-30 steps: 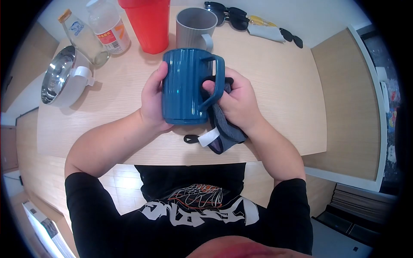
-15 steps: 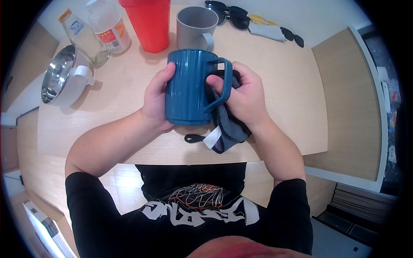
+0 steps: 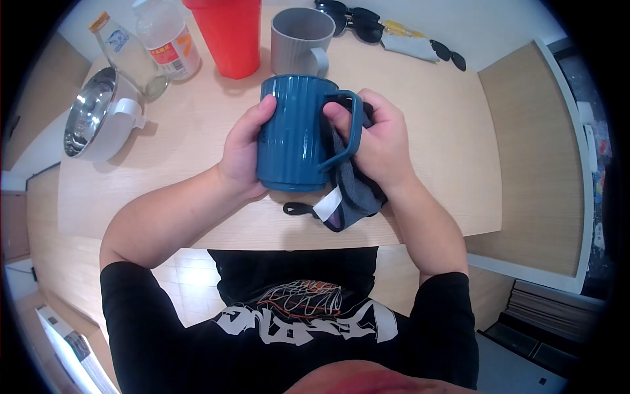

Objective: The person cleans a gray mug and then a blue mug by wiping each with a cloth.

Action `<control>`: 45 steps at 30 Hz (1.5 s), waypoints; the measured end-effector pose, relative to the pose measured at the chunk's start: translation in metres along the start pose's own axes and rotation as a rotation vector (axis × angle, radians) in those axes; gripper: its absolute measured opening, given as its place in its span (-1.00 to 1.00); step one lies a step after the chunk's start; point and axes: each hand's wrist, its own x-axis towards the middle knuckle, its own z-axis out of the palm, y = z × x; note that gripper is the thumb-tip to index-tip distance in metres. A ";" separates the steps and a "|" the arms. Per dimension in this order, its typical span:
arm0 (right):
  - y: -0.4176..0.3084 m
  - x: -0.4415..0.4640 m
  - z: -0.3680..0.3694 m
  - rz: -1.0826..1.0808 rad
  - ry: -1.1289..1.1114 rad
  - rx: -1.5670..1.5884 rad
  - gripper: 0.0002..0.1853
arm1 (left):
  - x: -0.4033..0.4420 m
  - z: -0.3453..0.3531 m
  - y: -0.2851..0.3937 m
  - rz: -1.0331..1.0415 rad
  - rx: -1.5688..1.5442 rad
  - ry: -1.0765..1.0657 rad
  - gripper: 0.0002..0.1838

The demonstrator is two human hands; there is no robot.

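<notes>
A blue ribbed mug (image 3: 295, 134) is held upright between my two hands, above the near part of the wooden table. My left hand (image 3: 246, 148) wraps the mug's left side, thumb near the rim. On the other side my right hand (image 3: 380, 141) grips a dark grey cloth (image 3: 357, 197), its thumb reaching through the handle to the mug's side. The cloth hangs below that hand, with a white tag and a black loop at its lower end. Just behind the blue mug stands a grey mug (image 3: 298, 46).
At the back left are a red cup (image 3: 230, 43), a labelled plastic bottle (image 3: 170, 49) and a glass bottle (image 3: 128, 59). A steel-lined white bowl (image 3: 108, 121) lies tilted at the left. Sunglasses (image 3: 364, 27) line the back edge of the table (image 3: 446, 151).
The blue mug and both my hands have moved slightly to the right. The cloth has shifted right along with my right hand.
</notes>
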 end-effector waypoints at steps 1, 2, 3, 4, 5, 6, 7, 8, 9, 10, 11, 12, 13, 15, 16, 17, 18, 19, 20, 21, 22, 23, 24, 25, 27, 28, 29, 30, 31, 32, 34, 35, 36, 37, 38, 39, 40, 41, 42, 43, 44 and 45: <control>0.000 0.000 0.000 -0.007 0.003 -0.001 -0.55 | 0.000 0.000 -0.001 0.001 -0.008 -0.004 -0.25; 0.000 -0.001 0.000 0.000 0.005 -0.003 -0.55 | 0.000 0.000 -0.002 0.003 -0.017 -0.009 -0.25; 0.000 -0.001 0.000 0.006 0.007 -0.006 -0.55 | 0.001 0.000 -0.002 0.006 -0.025 -0.015 -0.26; -0.001 -0.001 0.000 0.011 0.008 -0.009 -0.54 | 0.001 -0.001 -0.002 -0.001 -0.028 -0.019 -0.26; -0.002 -0.001 -0.001 0.015 0.006 -0.006 -0.54 | 0.001 -0.002 -0.002 -0.007 -0.032 -0.022 -0.26; -0.003 -0.001 -0.001 0.019 0.005 -0.004 -0.54 | 0.002 -0.003 -0.002 -0.012 -0.035 -0.026 -0.26; -0.004 -0.001 -0.001 0.022 0.004 -0.002 -0.54 | 0.002 -0.004 -0.002 -0.025 0.019 -0.035 -0.23; -0.004 -0.001 -0.001 0.019 0.001 -0.001 -0.54 | 0.003 -0.005 -0.002 -0.038 0.073 -0.044 -0.18; -0.005 -0.001 -0.002 0.015 -0.001 -0.001 -0.54 | 0.003 -0.006 -0.001 -0.052 0.127 -0.053 -0.14; -0.005 -0.001 -0.002 0.012 -0.004 -0.001 -0.54 | 0.003 -0.006 -0.001 -0.051 0.136 -0.049 -0.14; -0.005 -0.001 -0.003 0.013 -0.010 0.002 -0.55 | 0.003 -0.006 -0.001 -0.051 0.144 -0.045 -0.14; -0.005 -0.001 -0.003 0.015 -0.016 0.005 -0.56 | 0.002 -0.005 -0.001 -0.052 0.152 -0.040 -0.13; -0.004 -0.001 -0.004 0.015 -0.021 0.008 -0.56 | 0.002 -0.005 -0.002 -0.036 0.105 -0.046 -0.17; -0.002 0.000 -0.005 -0.013 -0.033 0.037 -0.57 | 0.001 -0.003 -0.002 -0.001 0.010 -0.057 -0.24; -0.001 0.000 -0.005 -0.027 -0.040 0.052 -0.57 | 0.001 -0.003 -0.002 -0.013 0.048 -0.046 -0.20; -0.001 0.000 -0.005 -0.005 -0.057 0.062 -0.57 | 0.001 -0.002 -0.002 -0.024 0.087 -0.034 -0.16; -0.002 0.000 -0.005 0.017 -0.074 0.071 -0.57 | 0.001 -0.001 -0.001 -0.036 0.126 -0.023 -0.11; -0.003 0.000 -0.005 0.038 -0.092 0.081 -0.57 | 0.000 0.001 0.001 -0.032 0.109 0.007 -0.10; 0.000 0.001 -0.004 0.064 -0.119 0.091 -0.57 | -0.001 0.005 0.003 -0.028 0.091 0.037 -0.09; 0.005 0.002 -0.002 0.089 -0.145 0.101 -0.57 | -0.001 0.006 0.004 -0.024 0.073 0.067 -0.08; 0.008 0.003 -0.002 0.115 -0.172 0.111 -0.56 | -0.001 0.005 0.004 -0.024 0.073 0.054 -0.07; 0.007 0.003 -0.002 0.137 -0.190 0.130 -0.57 | -0.001 0.002 0.003 -0.024 0.073 0.041 -0.06; 0.003 0.004 -0.003 0.159 -0.207 0.149 -0.57 | 0.000 0.000 0.002 -0.025 0.073 0.028 -0.06; 0.001 0.004 -0.003 0.182 -0.225 0.169 -0.57 | -0.001 0.000 0.002 -0.025 0.076 0.026 -0.06; 0.001 0.004 -0.006 0.190 -0.245 0.150 -0.58 | -0.001 0.001 0.003 -0.026 0.082 0.022 -0.06; 0.001 0.004 -0.007 0.194 -0.255 0.139 -0.59 | -0.001 0.001 0.003 -0.029 0.081 0.013 -0.06; 0.000 0.004 -0.007 0.193 -0.265 0.162 -0.59 | -0.001 0.000 0.003 -0.031 0.079 0.004 -0.06; -0.002 0.004 -0.006 0.192 -0.274 0.185 -0.59 | -0.001 0.000 0.003 -0.032 0.078 -0.005 -0.06; -0.002 0.004 -0.006 0.190 -0.284 0.208 -0.60 | -0.001 -0.003 0.002 -0.023 0.059 -0.029 -0.07; -0.002 0.004 -0.006 0.191 -0.284 0.198 -0.60 | -0.001 -0.006 0.001 -0.013 0.040 -0.053 -0.08; 0.000 0.004 -0.006 0.194 -0.283 0.180 -0.60 | 0.000 -0.008 0.001 0.002 0.014 -0.065 -0.09; -0.001 0.004 -0.005 0.217 -0.269 0.164 -0.62 | 0.000 -0.008 0.002 0.009 0.007 -0.053 -0.09; -0.003 0.004 -0.004 0.240 -0.257 0.148 -0.64 | 0.001 -0.009 0.002 0.016 -0.001 -0.041 -0.10; -0.004 0.004 -0.004 0.263 -0.245 0.132 -0.65 | 0.001 -0.007 0.003 0.022 -0.019 0.007 -0.10; 0.000 0.004 -0.004 0.240 -0.244 0.131 -0.68 | 0.001 -0.005 0.003 0.028 -0.036 0.055 -0.11; 0.005 0.004 -0.004 0.218 -0.243 0.130 -0.70 | 0.001 -0.004 0.003 0.035 -0.054 0.102 -0.11; 0.008 0.005 -0.004 0.196 -0.242 0.129 -0.72 | 0.001 -0.005 0.003 0.039 -0.068 0.092 -0.11; 0.008 0.005 -0.006 0.198 -0.266 0.112 -0.74 | 0.001 -0.007 0.003 0.044 -0.083 0.083 -0.11; 0.007 0.006 -0.009 0.200 -0.290 0.095 -0.76 | 0.001 -0.008 0.003 0.048 -0.098 0.075 -0.11; 0.007 0.006 -0.010 0.202 -0.314 0.078 -0.77 | 0.001 -0.008 0.003 0.065 -0.114 0.061 -0.15; 0.009 0.006 -0.010 0.180 -0.311 0.104 -0.76 | 0.001 -0.008 0.003 0.082 -0.131 0.048 -0.19; 0.013 0.006 -0.009 0.158 -0.308 0.130 -0.74 | 0.001 -0.008 0.003 0.099 -0.148 0.036 -0.23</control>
